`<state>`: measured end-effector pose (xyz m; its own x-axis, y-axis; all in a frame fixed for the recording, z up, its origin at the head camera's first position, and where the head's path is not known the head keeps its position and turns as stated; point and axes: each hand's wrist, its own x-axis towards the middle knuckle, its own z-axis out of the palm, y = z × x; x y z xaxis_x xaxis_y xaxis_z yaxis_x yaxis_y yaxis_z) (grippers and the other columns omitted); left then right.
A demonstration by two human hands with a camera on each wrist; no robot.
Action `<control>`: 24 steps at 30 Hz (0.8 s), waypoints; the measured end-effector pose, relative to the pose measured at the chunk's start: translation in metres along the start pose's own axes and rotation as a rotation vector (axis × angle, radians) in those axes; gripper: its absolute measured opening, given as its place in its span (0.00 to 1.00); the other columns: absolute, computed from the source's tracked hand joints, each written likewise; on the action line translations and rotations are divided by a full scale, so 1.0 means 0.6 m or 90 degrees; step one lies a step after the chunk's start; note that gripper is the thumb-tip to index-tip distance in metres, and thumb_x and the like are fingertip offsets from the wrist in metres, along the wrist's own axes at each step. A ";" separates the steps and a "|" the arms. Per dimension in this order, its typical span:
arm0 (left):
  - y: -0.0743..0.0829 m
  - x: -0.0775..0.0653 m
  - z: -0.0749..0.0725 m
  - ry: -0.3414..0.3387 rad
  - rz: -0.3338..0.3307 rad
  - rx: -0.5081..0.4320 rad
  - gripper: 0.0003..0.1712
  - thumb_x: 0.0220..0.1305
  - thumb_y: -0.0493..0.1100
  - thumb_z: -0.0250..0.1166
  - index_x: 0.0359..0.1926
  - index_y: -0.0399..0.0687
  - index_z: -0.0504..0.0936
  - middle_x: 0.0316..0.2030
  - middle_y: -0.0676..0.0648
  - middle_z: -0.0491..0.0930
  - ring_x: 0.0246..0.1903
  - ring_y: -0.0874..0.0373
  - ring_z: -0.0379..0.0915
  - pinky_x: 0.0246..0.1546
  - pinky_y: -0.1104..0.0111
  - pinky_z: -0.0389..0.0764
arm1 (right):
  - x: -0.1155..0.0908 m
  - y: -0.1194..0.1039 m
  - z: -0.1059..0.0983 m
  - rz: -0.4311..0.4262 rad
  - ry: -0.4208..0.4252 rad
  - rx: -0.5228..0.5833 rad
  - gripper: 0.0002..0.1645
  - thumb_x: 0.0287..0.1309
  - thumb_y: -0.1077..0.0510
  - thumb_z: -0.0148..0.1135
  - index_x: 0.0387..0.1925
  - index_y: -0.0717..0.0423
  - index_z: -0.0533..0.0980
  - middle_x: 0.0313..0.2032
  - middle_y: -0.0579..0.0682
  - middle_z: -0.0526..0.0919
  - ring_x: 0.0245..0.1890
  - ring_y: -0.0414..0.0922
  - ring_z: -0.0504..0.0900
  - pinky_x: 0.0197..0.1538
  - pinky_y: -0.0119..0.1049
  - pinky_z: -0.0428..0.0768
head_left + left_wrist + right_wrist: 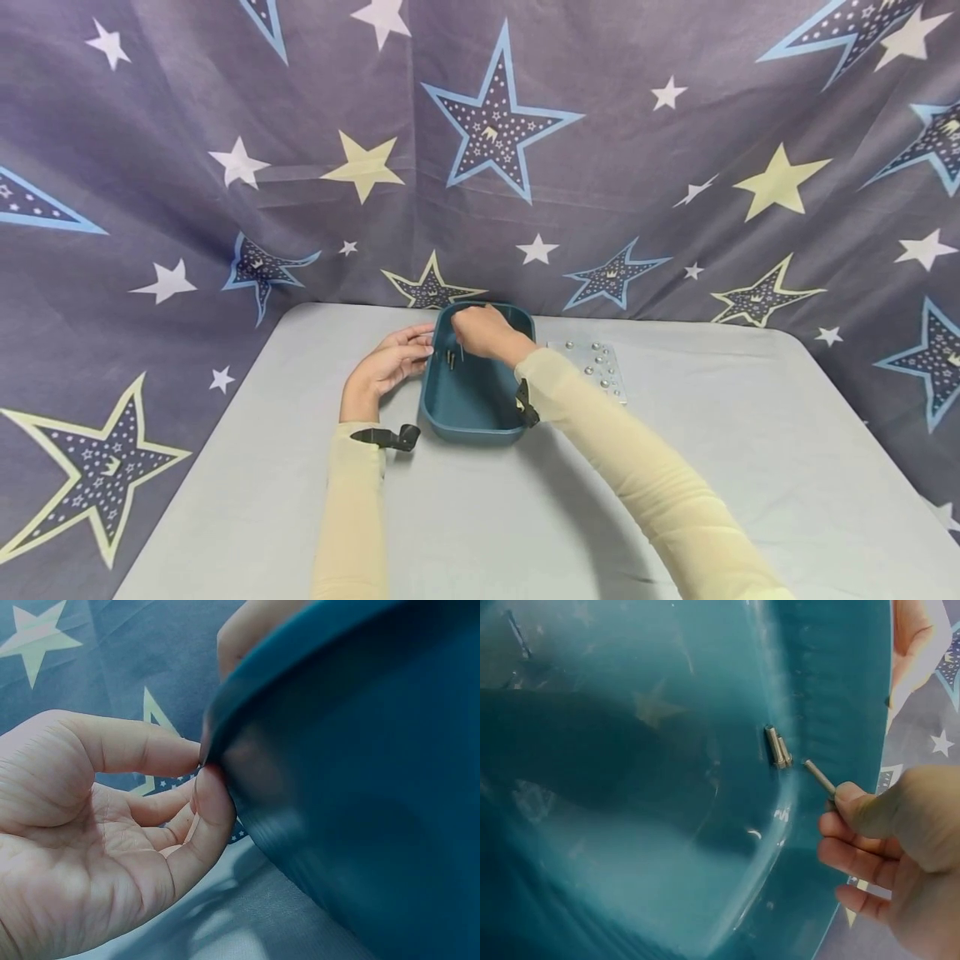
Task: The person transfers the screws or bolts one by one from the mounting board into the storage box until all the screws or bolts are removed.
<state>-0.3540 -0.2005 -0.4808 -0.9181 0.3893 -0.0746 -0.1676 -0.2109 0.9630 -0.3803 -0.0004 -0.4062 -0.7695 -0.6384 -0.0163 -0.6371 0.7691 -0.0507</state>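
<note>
In the right hand (911, 847), the thumb and the first finger are closed together on one screw (820, 777), with no gap except the screw itself; the other fingers are half bent and have hold of nothing. The free end of this screw points away from the grip, into the blue box (472, 432).

Just beyond this end, near but not touching it, two more screws (775, 748) lie close together, where the floor of the box meets its wall. On the opposite side of the box from its wrist, the left hand (386, 367) seems to pinch the edge lightly between its fingertips, I think to keep the box steady.

To the right of the gripping hand, outside the box, a flat plate (577, 358) with several round metal pieces (588, 371) lies on the table (225, 500), partly behind the forearm.

As I judge, the work is in the middle: one screw is in the fingers, so this pick is done, and two are left lying loose. Whether the pieces on the plate are finished work, I cannot tell.
</note>
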 end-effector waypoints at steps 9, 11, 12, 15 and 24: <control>0.001 -0.001 0.001 -0.007 0.005 -0.005 0.35 0.73 0.25 0.49 0.77 0.28 0.51 0.43 0.53 0.80 0.40 0.65 0.81 0.42 0.74 0.82 | 0.006 0.001 0.007 0.010 -0.024 0.002 0.23 0.70 0.61 0.58 0.17 0.47 0.66 0.17 0.42 0.68 0.23 0.42 0.69 0.42 0.43 0.76; 0.001 -0.002 0.000 -0.005 0.006 -0.003 0.35 0.73 0.25 0.49 0.77 0.29 0.51 0.44 0.53 0.79 0.40 0.65 0.81 0.42 0.74 0.82 | 0.007 0.000 0.007 0.013 -0.028 0.007 0.24 0.69 0.61 0.59 0.16 0.47 0.65 0.16 0.42 0.67 0.23 0.42 0.69 0.42 0.43 0.76; 0.001 -0.002 0.000 -0.004 0.006 -0.002 0.35 0.73 0.25 0.49 0.77 0.29 0.51 0.44 0.52 0.79 0.41 0.65 0.81 0.42 0.74 0.82 | 0.008 -0.001 0.008 0.015 -0.030 0.008 0.24 0.68 0.61 0.60 0.16 0.47 0.65 0.16 0.42 0.67 0.23 0.42 0.69 0.41 0.43 0.76; -0.001 -0.002 -0.002 -0.003 0.005 0.000 0.35 0.73 0.25 0.49 0.77 0.29 0.52 0.45 0.52 0.80 0.42 0.64 0.81 0.42 0.74 0.82 | 0.010 -0.003 0.008 0.022 -0.033 0.024 0.24 0.67 0.62 0.61 0.16 0.47 0.65 0.16 0.42 0.67 0.23 0.42 0.69 0.38 0.41 0.74; -0.003 0.002 -0.003 -0.004 0.004 -0.003 0.36 0.72 0.26 0.51 0.77 0.29 0.51 0.46 0.51 0.79 0.42 0.64 0.81 0.43 0.73 0.82 | 0.012 -0.007 0.012 0.049 -0.054 0.066 0.25 0.65 0.64 0.62 0.15 0.48 0.64 0.14 0.42 0.65 0.21 0.41 0.67 0.29 0.35 0.68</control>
<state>-0.3554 -0.2011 -0.4834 -0.9168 0.3936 -0.0677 -0.1641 -0.2168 0.9623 -0.3827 -0.0083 -0.4134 -0.8066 -0.5812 -0.1079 -0.5650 0.8116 -0.1487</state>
